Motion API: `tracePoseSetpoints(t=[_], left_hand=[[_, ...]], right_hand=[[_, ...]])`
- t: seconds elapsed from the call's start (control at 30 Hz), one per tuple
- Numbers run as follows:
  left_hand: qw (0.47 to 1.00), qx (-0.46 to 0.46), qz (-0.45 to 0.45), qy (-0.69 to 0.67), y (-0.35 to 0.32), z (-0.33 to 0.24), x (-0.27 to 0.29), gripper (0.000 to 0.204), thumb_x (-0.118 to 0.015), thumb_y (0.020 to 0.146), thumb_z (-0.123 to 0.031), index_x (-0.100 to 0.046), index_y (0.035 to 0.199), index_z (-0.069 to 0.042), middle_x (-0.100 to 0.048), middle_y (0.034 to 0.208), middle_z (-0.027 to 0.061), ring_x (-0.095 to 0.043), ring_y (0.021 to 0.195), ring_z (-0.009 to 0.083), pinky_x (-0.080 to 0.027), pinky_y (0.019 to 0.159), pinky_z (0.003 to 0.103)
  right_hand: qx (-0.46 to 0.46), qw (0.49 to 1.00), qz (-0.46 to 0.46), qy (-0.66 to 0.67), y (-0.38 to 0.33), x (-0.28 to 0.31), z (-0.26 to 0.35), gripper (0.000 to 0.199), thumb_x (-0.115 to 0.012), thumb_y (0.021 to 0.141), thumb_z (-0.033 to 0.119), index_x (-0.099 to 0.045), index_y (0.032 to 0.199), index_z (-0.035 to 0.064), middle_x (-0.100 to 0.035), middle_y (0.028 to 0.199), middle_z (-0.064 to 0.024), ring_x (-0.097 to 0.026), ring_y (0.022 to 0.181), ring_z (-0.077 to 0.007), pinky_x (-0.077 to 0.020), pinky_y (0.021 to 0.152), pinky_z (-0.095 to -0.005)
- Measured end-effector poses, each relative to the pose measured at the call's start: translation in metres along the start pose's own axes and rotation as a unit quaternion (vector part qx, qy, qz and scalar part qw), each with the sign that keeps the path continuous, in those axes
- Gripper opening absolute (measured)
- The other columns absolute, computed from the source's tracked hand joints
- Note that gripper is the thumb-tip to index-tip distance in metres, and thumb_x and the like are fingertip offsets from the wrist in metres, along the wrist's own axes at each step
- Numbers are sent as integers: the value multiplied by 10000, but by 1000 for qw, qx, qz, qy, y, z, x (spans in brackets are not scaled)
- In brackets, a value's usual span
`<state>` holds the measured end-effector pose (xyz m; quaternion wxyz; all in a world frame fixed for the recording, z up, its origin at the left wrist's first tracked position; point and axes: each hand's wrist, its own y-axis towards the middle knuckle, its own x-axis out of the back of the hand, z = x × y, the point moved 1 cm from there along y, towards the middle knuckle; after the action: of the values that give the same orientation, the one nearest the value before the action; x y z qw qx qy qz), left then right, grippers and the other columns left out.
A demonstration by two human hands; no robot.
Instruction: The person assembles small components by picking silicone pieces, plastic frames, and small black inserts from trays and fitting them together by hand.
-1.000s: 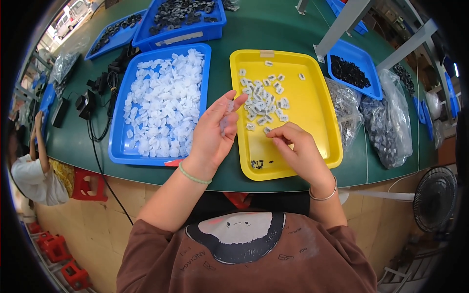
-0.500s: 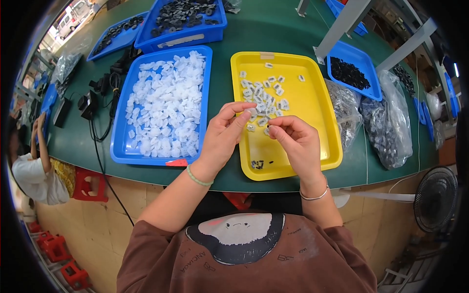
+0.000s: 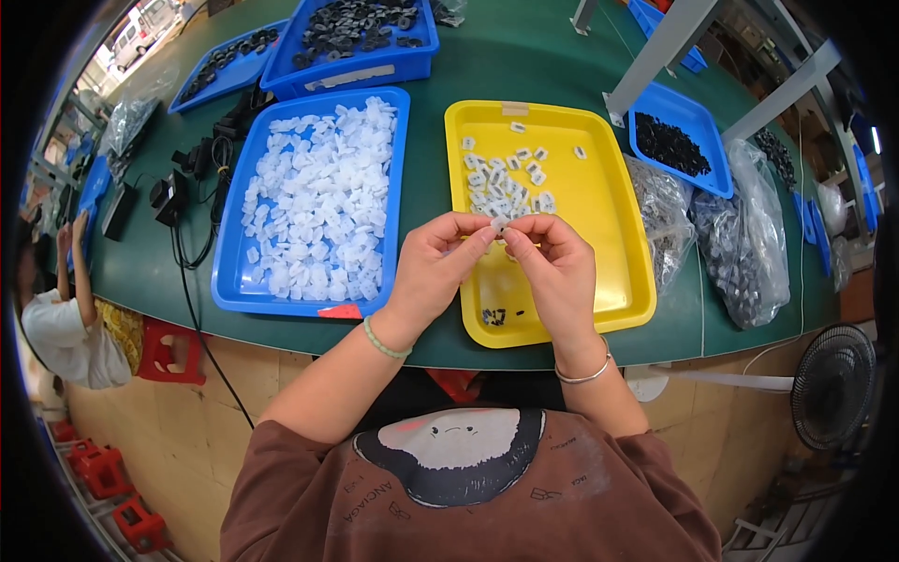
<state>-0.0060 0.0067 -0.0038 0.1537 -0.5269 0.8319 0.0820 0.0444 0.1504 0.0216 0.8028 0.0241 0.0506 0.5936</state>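
Over the yellow tray [image 3: 599,281], my left hand [image 3: 433,267] pinches a small white plastic piece [image 3: 499,224] between thumb and forefinger. My right hand [image 3: 560,272] meets it there, its thumb and forefinger closed at the piece; the tiny black part in its pinch is mostly hidden by the fingertips. Beyond my hands, several white pieces with dark centres [image 3: 496,192] lie in the tray. A few small black parts [image 3: 493,317] sit near its front left corner. To the left, a blue tray [image 3: 223,272] is heaped with white plastic pieces [image 3: 323,201].
Behind stand a blue bin [image 3: 356,75] of black rings and a smaller blue tray [image 3: 716,178] of black parts. Clear bags [image 3: 740,244] lie on the right. Black cables [image 3: 221,187] and an adapter [image 3: 169,199] are at left. Another person [image 3: 80,318] sits far left.
My right hand has moved up and left, bringing the black part to the white piece. My left hand has shifted slightly right and down, so the fingertips of both hands now meet.
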Motion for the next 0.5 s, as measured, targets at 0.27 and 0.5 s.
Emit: tracePoseSetpoints(t=[0.27, 0.5], left_hand=[[998, -25, -20, 45, -2, 3, -3, 137, -657, 885, -96, -656, 980, 3, -606, 768, -43, -471, 623, -8, -370, 541, 151], [1000, -24, -1, -10, -2, 5, -2, 146, -648, 894, -107, -655, 1011, -18, -598, 746, -47, -440, 569, -6, -341, 502, 153]], right_hand=[[-34, 998, -1, 62, -1, 0, -6, 87, -674, 859, 47, -628, 911, -5, -647, 863, -30, -575, 808, -69, -461, 740, -198], [-79, 982, -14, 169, -5, -8, -9, 100, -672, 861, 48, -620, 938, 13, -634, 874, -20, -549, 799, -61, -439, 743, -189]])
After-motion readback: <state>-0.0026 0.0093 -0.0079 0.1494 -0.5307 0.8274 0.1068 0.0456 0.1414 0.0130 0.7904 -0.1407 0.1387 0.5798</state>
